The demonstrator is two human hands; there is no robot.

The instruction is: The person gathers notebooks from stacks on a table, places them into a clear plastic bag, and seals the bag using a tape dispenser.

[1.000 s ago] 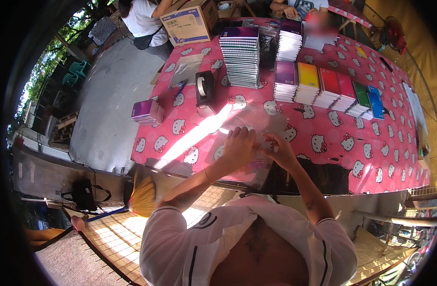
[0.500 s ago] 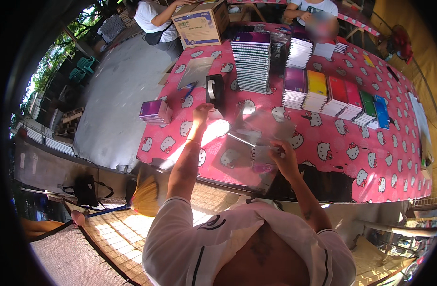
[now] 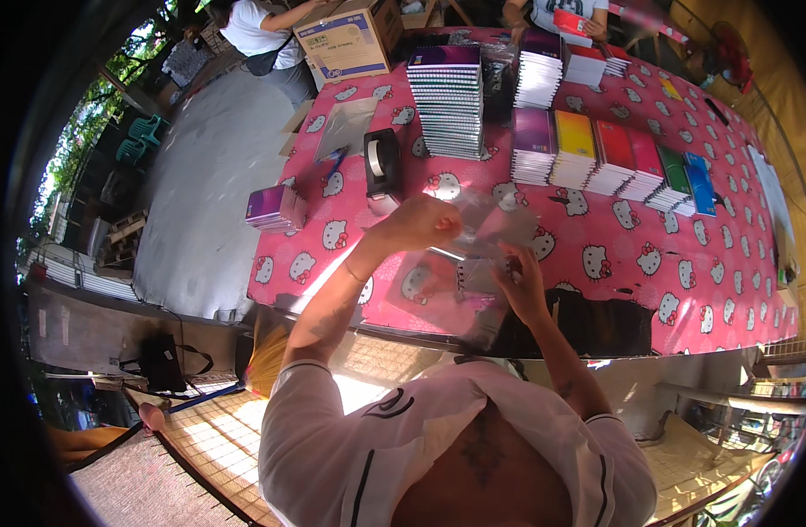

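Note:
My left hand [image 3: 427, 221] is closed on the upper edge of a clear plastic sleeve [image 3: 495, 230] and holds it up above the pink cartoon-cat tablecloth [image 3: 596, 263]. My right hand [image 3: 521, 283] grips the sleeve's lower part, next to a spiral notebook [image 3: 473, 277] that shows through the plastic. A black tape dispenser [image 3: 381, 162] stands just beyond my left hand.
Tall stacks of spiral notebooks [image 3: 448, 101] and a row of coloured notebook piles [image 3: 614, 162] fill the far table. A small purple pile [image 3: 275, 206] lies at the left edge. A cardboard box [image 3: 346, 39] and other people sit at the far end.
My left hand went out toward the tape dispenser half a second ago and has come back to the plastic sleeve. The right hand stayed on the sleeve.

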